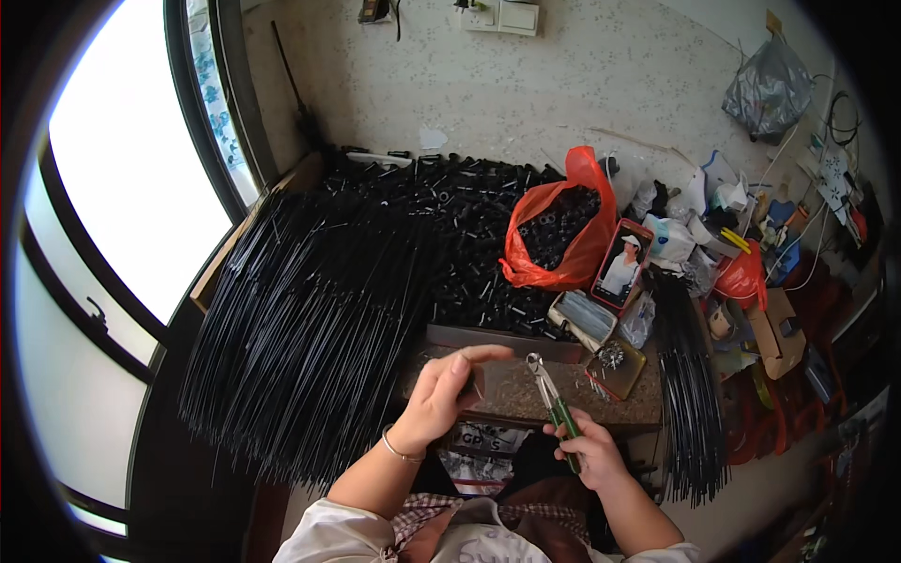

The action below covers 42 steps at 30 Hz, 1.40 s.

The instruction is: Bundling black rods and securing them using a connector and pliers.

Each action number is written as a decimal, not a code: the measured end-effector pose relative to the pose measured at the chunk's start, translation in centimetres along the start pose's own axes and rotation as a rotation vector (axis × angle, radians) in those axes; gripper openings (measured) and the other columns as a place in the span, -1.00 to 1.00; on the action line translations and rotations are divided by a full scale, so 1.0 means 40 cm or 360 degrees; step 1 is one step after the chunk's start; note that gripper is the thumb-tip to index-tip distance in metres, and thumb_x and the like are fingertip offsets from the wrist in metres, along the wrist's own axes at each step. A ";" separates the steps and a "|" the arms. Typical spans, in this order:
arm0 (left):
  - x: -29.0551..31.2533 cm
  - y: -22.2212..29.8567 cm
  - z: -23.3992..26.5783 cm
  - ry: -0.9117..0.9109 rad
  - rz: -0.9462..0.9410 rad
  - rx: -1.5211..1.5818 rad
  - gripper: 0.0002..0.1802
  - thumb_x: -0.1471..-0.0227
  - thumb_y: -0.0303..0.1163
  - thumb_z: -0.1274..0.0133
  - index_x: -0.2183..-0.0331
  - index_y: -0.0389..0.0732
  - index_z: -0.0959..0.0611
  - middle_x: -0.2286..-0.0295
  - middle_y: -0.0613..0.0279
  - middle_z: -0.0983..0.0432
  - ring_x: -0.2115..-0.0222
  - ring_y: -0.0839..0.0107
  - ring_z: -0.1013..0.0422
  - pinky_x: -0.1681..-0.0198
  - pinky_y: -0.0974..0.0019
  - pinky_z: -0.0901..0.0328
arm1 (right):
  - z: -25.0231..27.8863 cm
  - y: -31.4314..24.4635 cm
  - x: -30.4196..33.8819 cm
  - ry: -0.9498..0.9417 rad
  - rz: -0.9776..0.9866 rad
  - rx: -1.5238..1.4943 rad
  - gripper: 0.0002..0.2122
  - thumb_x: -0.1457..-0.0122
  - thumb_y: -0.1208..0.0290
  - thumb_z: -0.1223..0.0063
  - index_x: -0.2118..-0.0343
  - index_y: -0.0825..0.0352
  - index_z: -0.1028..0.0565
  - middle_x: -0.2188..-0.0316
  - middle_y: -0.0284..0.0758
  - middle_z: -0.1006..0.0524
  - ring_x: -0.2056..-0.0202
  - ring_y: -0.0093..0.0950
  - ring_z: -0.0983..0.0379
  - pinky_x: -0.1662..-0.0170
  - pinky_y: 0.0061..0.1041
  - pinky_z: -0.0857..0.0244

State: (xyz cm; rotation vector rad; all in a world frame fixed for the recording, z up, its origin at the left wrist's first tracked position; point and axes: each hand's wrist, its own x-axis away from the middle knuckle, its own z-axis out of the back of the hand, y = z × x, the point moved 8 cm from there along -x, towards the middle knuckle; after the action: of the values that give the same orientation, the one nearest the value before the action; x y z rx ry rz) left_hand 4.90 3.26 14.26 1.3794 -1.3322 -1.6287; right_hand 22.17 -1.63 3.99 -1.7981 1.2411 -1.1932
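Pliers (560,410) with green handles are held in front of the person, over the near edge of the desk (511,394), head pointing up and away. The right hand (593,450) has its grip wrapped about the handles, low down, which presumably leaves the head unobstructed and gives leverage.

The left hand (439,394) is raised left of the plier head, apart from it, forefinger extended toward it and thumb bent. Something dark shows beneath the fingers; whether this grip is grasping it or released, I cannot tell.

Just beyond the pliers, to the right, a shallow tray (639,371) carries small metal pieces (612,355), probably sited for short reach. Behind it sits an open box (584,319) of pale strips. A phone (622,263) stands tilted, screen toward the person, apparently for viewing.

Farther back, an open red bag (526,267) contains dark ring-like parts, likely bagged to separate them from the heaped black fittings (469,281) around it. Long black cables (300,328) overhang the desk at left, and a narrower bundle (690,394) at right; their length probably dictates this, and the middle stays workable.
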 end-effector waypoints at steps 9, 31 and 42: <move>0.019 0.004 0.063 0.0370 -0.0165 0.0038 -0.50 0.06 -0.17 0.44 0.42 -0.39 -0.47 0.83 0.38 -0.19 0.83 0.68 -0.05 0.74 0.62 0.07 | -0.238 -0.235 0.201 0.0014 0.2047 0.2500 -0.84 0.46 0.46 -0.11 0.74 0.35 -0.38 0.41 -0.36 -0.28 0.36 -0.36 -0.21 0.34 -0.49 -0.12; 0.017 0.061 0.034 0.0305 -0.0165 0.0254 -0.71 0.19 -0.29 0.06 0.52 -0.38 -0.48 0.75 0.39 -0.29 0.72 0.70 -0.16 0.66 0.65 -0.03 | -0.171 -0.143 0.084 -0.0581 0.0637 0.1574 -0.84 0.12 0.55 0.12 0.44 0.49 -0.30 0.68 -0.22 -0.39 0.70 -0.48 -0.33 0.63 -0.61 -0.20; 0.008 0.049 0.026 0.0226 -0.0373 -0.0101 -0.48 0.60 -0.17 -0.25 0.54 -0.32 -0.46 0.74 0.42 -0.27 0.70 0.74 -0.15 0.67 0.64 -0.01 | -0.171 -0.188 0.103 -0.0308 0.1388 0.1836 -0.70 0.22 0.56 0.07 0.34 0.47 -0.22 0.60 -0.20 -0.34 0.61 -0.34 -0.29 0.51 -0.47 -0.19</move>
State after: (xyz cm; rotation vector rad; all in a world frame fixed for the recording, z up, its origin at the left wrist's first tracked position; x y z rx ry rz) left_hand 3.53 2.67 15.93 1.6294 -1.0609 -1.6711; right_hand 19.10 -2.92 14.42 -0.4113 0.7596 -0.8498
